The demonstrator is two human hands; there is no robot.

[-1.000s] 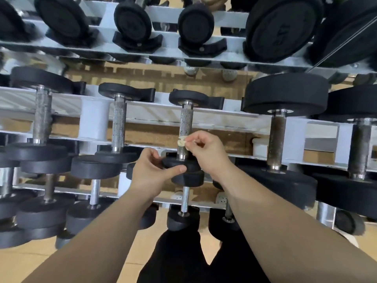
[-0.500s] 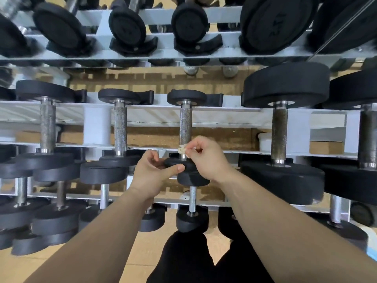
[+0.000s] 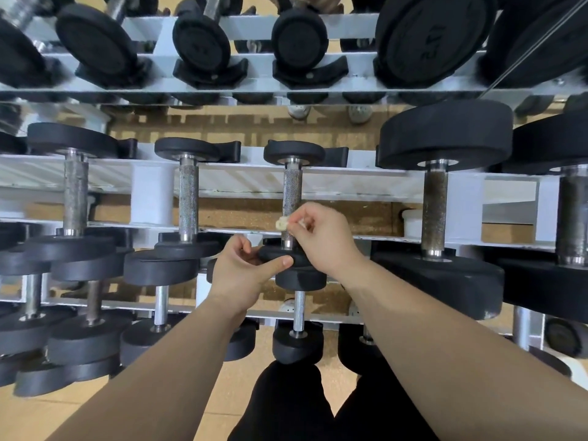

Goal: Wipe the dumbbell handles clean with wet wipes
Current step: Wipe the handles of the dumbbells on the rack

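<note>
Head view: the right hand (image 3: pixel 321 237) has its fingertips pinched together on a small, crumpled, yellowish wet wipe (image 3: pixel 281 223), pressed to the left side of the knurled handle (image 3: pixel 292 192) of a small dumbbell (image 3: pixel 294 152). The wipe sits on the handle's lower part, slightly higher than half a second ago. The left hand (image 3: pixel 241 275) keeps the same grip, with its thumb laid along the dumbbell's near head and its fingers curled round the far edge.

That dumbbell lies on the middle tier of a white rack (image 3: pixel 350 186), its far head in a black cradle (image 3: pixel 337 152). Left of it on the same tier lie two similar dumbbells (image 3: pixel 188 198). Right of it are much larger ones (image 3: pixel 434 214). More black dumbbells sit on the tier above it and on the tier below.
</note>
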